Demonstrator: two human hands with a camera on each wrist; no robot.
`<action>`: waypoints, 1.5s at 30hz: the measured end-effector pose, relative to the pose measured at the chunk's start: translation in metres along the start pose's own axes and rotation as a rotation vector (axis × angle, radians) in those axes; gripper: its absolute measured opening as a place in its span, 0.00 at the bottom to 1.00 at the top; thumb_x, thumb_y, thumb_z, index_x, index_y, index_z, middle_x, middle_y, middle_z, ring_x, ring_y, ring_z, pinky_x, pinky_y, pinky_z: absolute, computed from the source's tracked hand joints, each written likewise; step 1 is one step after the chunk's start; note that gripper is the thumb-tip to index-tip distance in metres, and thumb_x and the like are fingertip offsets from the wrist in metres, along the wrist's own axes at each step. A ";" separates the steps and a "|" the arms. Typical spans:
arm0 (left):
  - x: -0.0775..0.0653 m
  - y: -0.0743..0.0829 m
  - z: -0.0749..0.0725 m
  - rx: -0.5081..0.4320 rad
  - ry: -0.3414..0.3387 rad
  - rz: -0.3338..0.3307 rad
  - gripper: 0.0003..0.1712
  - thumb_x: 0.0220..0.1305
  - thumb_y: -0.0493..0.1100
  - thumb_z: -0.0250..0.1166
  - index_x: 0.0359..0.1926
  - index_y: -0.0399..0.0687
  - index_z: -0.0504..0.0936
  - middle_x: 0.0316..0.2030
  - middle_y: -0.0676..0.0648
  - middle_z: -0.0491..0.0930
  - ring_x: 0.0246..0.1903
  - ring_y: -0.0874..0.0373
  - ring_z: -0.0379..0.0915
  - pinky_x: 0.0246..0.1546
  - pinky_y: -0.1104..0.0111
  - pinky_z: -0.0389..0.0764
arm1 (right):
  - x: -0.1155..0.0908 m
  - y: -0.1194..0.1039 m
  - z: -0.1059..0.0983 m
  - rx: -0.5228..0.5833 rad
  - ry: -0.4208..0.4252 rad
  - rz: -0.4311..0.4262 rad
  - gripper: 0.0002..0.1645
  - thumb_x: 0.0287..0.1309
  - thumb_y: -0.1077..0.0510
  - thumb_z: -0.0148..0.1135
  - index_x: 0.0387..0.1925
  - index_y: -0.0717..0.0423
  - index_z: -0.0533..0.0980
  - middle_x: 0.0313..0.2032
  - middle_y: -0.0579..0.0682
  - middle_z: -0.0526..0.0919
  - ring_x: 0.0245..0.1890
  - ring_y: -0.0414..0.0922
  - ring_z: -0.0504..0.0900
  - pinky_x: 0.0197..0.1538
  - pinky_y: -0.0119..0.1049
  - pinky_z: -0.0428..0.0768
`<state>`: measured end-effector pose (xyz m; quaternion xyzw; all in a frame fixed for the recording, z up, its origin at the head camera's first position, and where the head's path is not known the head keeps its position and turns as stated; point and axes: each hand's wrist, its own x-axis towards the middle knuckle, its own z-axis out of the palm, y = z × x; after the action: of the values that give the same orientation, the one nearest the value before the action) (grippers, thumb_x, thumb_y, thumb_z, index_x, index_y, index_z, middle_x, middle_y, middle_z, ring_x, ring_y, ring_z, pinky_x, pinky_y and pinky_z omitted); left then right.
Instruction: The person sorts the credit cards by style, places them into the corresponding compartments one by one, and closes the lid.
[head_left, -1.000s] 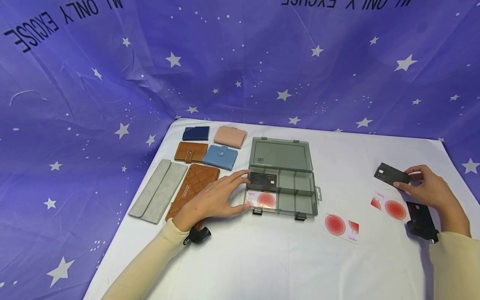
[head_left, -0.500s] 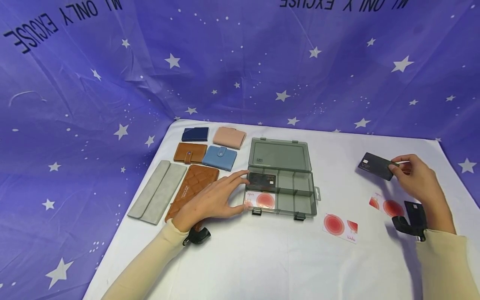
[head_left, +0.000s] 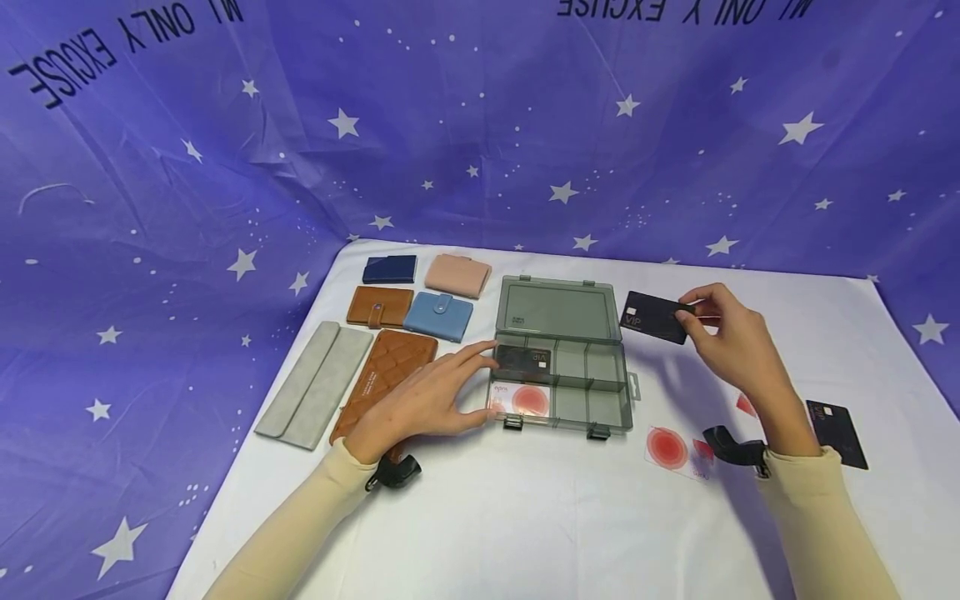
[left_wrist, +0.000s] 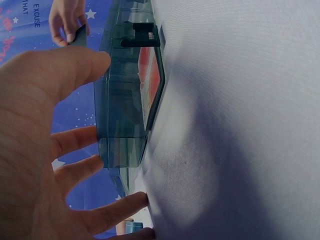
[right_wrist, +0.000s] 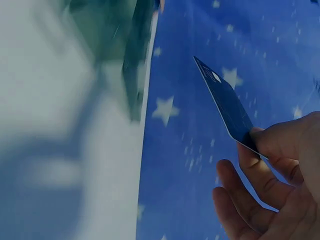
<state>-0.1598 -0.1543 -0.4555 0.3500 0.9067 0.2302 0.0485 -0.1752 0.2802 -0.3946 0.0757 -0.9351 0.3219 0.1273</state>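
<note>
My right hand [head_left: 738, 342] pinches a black VIP card [head_left: 654, 317] by its right end, holding it above the table just right of the box lid. In the right wrist view the card [right_wrist: 225, 102] tilts up between thumb and fingers. My left hand [head_left: 423, 404] rests with spread fingers against the left side of a green transparent divided box [head_left: 573, 404], its lid lying back. Inside the box, a black VIP card [head_left: 523, 361] fills the back left compartment and a red-and-white card [head_left: 528, 401] the front left one.
Right of the box lie a red-and-white card [head_left: 667, 448], another partly hidden by my right arm, and a black card [head_left: 838, 433]. On the left are a grey wallet [head_left: 315, 383], brown quilted [head_left: 390, 367], small brown [head_left: 379, 307], blue [head_left: 438, 317], pink [head_left: 457, 275] and navy [head_left: 390, 268] wallets.
My right hand has lifted the black card off the table and carried it left to beside the box lid. My left hand stays at the box's left side.
</note>
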 end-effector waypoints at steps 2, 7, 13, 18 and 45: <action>0.000 -0.001 0.000 0.000 0.002 0.002 0.37 0.68 0.65 0.71 0.71 0.54 0.77 0.83 0.51 0.59 0.70 0.46 0.73 0.64 0.47 0.79 | 0.004 -0.012 0.008 0.022 -0.009 -0.036 0.14 0.75 0.59 0.66 0.57 0.60 0.78 0.42 0.64 0.89 0.50 0.71 0.88 0.52 0.59 0.80; 0.001 -0.002 0.000 0.003 0.007 0.006 0.36 0.68 0.64 0.72 0.70 0.54 0.77 0.83 0.51 0.60 0.70 0.45 0.74 0.64 0.47 0.79 | 0.010 -0.036 0.030 0.079 -0.054 -0.106 0.12 0.73 0.63 0.67 0.54 0.60 0.78 0.40 0.61 0.90 0.47 0.69 0.89 0.52 0.63 0.83; 0.002 -0.002 0.000 0.001 0.009 0.006 0.36 0.69 0.66 0.70 0.70 0.55 0.77 0.83 0.52 0.59 0.71 0.46 0.73 0.65 0.47 0.79 | 0.011 -0.051 0.062 0.090 -0.142 -0.155 0.12 0.73 0.64 0.67 0.54 0.61 0.78 0.40 0.58 0.89 0.48 0.64 0.90 0.54 0.62 0.85; 0.003 -0.001 0.000 0.006 0.007 -0.002 0.37 0.69 0.67 0.69 0.71 0.55 0.78 0.83 0.53 0.59 0.73 0.47 0.71 0.66 0.47 0.78 | 0.005 -0.060 0.082 0.065 -0.216 -0.139 0.13 0.75 0.61 0.66 0.55 0.60 0.78 0.42 0.58 0.88 0.46 0.61 0.90 0.52 0.59 0.84; 0.000 -0.002 0.001 -0.001 0.010 -0.008 0.37 0.69 0.66 0.70 0.71 0.56 0.77 0.83 0.55 0.59 0.72 0.47 0.72 0.67 0.49 0.77 | -0.013 -0.074 0.132 -0.006 -0.231 -0.152 0.14 0.75 0.54 0.68 0.57 0.49 0.86 0.44 0.49 0.91 0.41 0.49 0.90 0.42 0.52 0.85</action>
<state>-0.1611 -0.1554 -0.4575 0.3452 0.9082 0.2322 0.0452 -0.1709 0.1411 -0.4561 0.1824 -0.9361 0.2976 0.0429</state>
